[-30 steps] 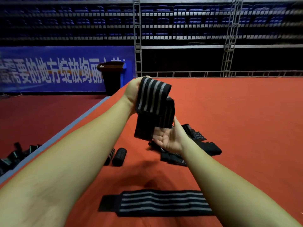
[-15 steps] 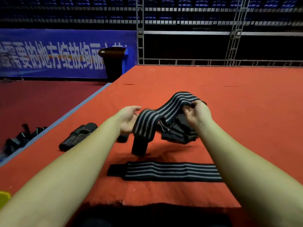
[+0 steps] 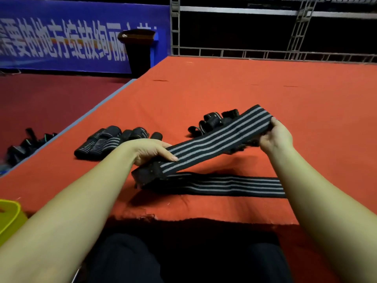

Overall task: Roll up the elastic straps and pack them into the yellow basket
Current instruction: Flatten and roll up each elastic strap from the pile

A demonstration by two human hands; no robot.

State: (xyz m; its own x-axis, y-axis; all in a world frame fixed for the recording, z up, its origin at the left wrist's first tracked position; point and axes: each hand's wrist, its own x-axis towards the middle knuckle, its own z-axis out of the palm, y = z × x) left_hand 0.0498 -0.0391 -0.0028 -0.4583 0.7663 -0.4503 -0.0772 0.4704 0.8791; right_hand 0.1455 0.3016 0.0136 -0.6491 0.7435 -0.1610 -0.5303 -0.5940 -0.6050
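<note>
A black elastic strap with grey stripes is stretched out flat between my hands above the orange carpet. My left hand holds its near end by the plain black tab, thumb on top. My right hand grips the far end, fingers curled round the edge. A second striped strap lies flat on the carpet under it. Several rolled straps sit in a row to the left. A loose heap of unrolled straps lies behind the held one. Only a corner of the yellow basket shows at the lower left.
The orange carpet covers a raised platform whose left edge drops to a red floor. More dark straps lie on that lower floor. A black podium and metal railing stand at the back.
The strap, bunched and arched between my hands before, is now pulled straight. My hands moved apart, the left toward me, the right out to the right. The camera tilted down.
</note>
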